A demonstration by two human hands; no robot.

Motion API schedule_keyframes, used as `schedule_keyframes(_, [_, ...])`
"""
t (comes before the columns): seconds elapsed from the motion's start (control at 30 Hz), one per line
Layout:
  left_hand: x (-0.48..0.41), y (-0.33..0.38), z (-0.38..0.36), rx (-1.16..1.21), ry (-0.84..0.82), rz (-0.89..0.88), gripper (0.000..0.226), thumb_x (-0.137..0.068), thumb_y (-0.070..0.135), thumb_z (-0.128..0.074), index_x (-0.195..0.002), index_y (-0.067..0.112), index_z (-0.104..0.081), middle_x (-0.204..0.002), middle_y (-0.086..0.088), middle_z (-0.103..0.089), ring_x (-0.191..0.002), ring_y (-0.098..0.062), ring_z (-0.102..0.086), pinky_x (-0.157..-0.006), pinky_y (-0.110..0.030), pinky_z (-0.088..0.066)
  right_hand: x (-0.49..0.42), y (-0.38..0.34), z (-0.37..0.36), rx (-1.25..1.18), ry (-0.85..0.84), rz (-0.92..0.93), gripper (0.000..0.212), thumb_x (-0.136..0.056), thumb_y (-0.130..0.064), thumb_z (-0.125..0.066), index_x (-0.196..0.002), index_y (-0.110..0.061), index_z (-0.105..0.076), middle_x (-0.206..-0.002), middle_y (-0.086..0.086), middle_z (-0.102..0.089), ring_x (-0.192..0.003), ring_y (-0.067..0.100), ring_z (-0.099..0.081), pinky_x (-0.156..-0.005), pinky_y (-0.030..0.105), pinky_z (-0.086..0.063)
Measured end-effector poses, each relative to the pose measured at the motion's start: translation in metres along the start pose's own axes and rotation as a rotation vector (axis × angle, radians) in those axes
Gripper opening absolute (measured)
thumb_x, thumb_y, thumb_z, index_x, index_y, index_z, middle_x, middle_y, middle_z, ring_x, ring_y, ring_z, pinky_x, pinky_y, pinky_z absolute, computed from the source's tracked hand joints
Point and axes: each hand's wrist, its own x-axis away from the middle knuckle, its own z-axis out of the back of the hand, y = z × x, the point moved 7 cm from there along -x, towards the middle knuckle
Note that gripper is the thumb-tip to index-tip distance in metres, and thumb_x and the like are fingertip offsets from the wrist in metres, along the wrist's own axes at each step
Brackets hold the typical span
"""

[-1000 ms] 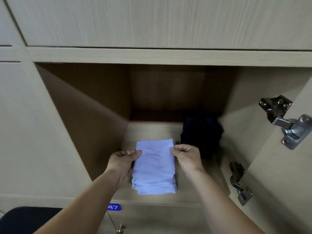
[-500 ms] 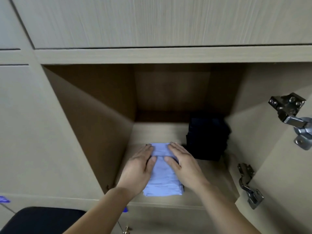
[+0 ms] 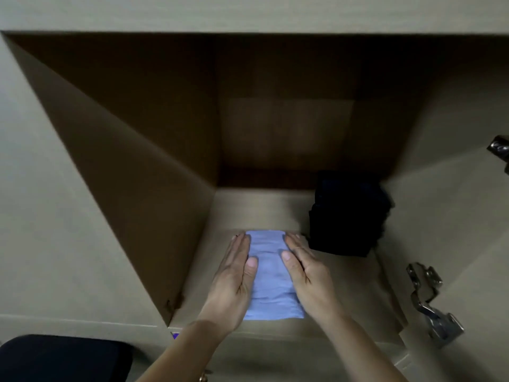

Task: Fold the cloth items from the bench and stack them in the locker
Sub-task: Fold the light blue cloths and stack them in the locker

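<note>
Light blue folded cloth (image 3: 271,274); black cloth stack (image 3: 347,215); beige locker (image 3: 137,166).

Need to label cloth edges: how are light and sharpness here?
Head view: blue cloth is bright and fairly sharp; dark stack is nearly black, its folds unreadable; locker is deep in shadow at the back; hinge is smeared by blur. Also in the head view, the wide angle splays the side walls.

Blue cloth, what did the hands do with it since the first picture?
Both hands let go their grip on the far corners of the blue cloth and pressed it flat on the locker floor. The left hand and right hand then slid apart and now lie open along its two long edges. The dark folded pile stayed at the back right.
</note>
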Motion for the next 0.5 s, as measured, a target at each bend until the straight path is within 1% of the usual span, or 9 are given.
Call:
schedule_keyframes(0.07, [-0.002,-0.002,-0.001,-0.004,-0.024,0.004,0.067,-0.095,0.049,-0.026,-0.155,0.021,-0.019,-0.157,0.02,-0.008,-0.144,0.009,0.001,-0.107,0.001,0.004,-0.001,0.001,0.0,-0.003,-0.003,0.001,0.043,-0.098,-0.029,-0.049,-0.139,-0.016,-0.048,-0.141,-0.017,-0.038,-0.137,-0.004,-0.029,-0.105,-0.001,-0.013])
schedule_keyframes(0.17, [-0.003,0.001,0.004,-0.046,-0.064,0.0,0.061,-0.099,0.045,-0.029,-0.155,0.019,-0.021,-0.161,0.012,-0.01,-0.147,0.003,-0.002,-0.108,-0.001,0.004,-0.002,-0.004,0.004,0.028,-0.021,0.013,0.04,-0.098,-0.026,-0.05,-0.136,-0.014,-0.052,-0.139,-0.014,-0.042,-0.135,0.0,-0.034,-0.103,-0.002,-0.015])
schedule_keyframes(0.23, [-0.002,0.008,0.016,-0.071,-0.036,0.003,0.063,-0.099,0.047,-0.032,-0.154,0.017,-0.025,-0.162,0.007,-0.016,-0.148,-0.001,-0.008,-0.107,0.0,0.002,-0.003,-0.013,0.01,0.04,-0.023,0.016,0.037,-0.098,-0.025,-0.05,-0.134,-0.016,-0.055,-0.136,-0.012,-0.048,-0.131,0.002,-0.039,-0.101,-0.002,-0.018])
schedule_keyframes(0.3, [0.005,0.021,0.034,-0.098,0.027,0.003,0.068,-0.098,0.055,-0.034,-0.151,0.014,-0.033,-0.159,0.004,-0.026,-0.147,-0.005,-0.017,-0.104,0.003,-0.002,-0.003,-0.027,0.021,0.092,-0.009,0.039,0.037,-0.098,-0.027,-0.051,-0.134,-0.02,-0.055,-0.131,-0.012,-0.05,-0.125,0.002,-0.042,-0.101,0.004,-0.023])
schedule_keyframes(0.37, [0.018,0.037,0.055,-0.172,0.084,-0.013,0.067,-0.092,0.055,-0.038,-0.145,0.014,-0.044,-0.152,0.002,-0.04,-0.142,-0.01,-0.032,-0.103,0.001,-0.011,0.001,-0.047,0.036,0.157,0.041,0.078,0.036,-0.095,-0.025,-0.057,-0.131,-0.021,-0.057,-0.122,-0.01,-0.055,-0.115,0.006,-0.05,-0.1,0.018,-0.036])
schedule_keyframes(0.4, [0.027,0.045,0.066,-0.214,0.103,-0.019,0.062,-0.091,0.051,-0.042,-0.141,0.014,-0.05,-0.145,0.002,-0.047,-0.137,-0.014,-0.04,-0.101,-0.004,-0.019,0.005,-0.058,0.043,0.191,0.066,0.092,0.036,-0.092,-0.022,-0.06,-0.128,-0.02,-0.059,-0.116,-0.009,-0.057,-0.108,0.009,-0.055,-0.095,0.025,-0.043])
schedule_keyframes(0.43, [0.036,0.052,0.076,-0.254,0.122,-0.023,0.054,-0.092,0.045,-0.048,-0.136,0.015,-0.055,-0.137,0.001,-0.053,-0.129,-0.018,-0.047,-0.098,-0.01,-0.027,0.009,-0.07,0.049,0.223,0.083,0.104,0.036,-0.09,-0.018,-0.062,-0.125,-0.02,-0.061,-0.11,-0.009,-0.058,-0.099,0.012,-0.059,-0.088,0.028,-0.047])
schedule_keyframes(0.47, [0.046,0.059,0.087,-0.287,0.141,-0.026,0.046,-0.093,0.039,-0.054,-0.132,0.016,-0.058,-0.13,-0.001,-0.057,-0.122,-0.021,-0.053,-0.095,-0.017,-0.033,0.015,-0.082,0.054,0.248,0.086,0.108,0.036,-0.087,-0.015,-0.063,-0.123,-0.019,-0.063,-0.104,-0.009,-0.057,-0.092,0.012,-0.06,-0.082,0.028,-0.048])
schedule_keyframes(0.5, [0.056,0.067,0.097,-0.312,0.162,-0.028,0.04,-0.093,0.034,-0.058,-0.129,0.016,-0.06,-0.123,-0.002,-0.06,-0.116,-0.023,-0.056,-0.092,-0.022,-0.038,0.022,-0.094,0.058,0.262,0.082,0.115,0.036,-0.085,-0.013,-0.064,-0.121,-0.019,-0.064,-0.102,-0.009,-0.056,-0.089,0.013,-0.06,-0.08,0.027,-0.047])
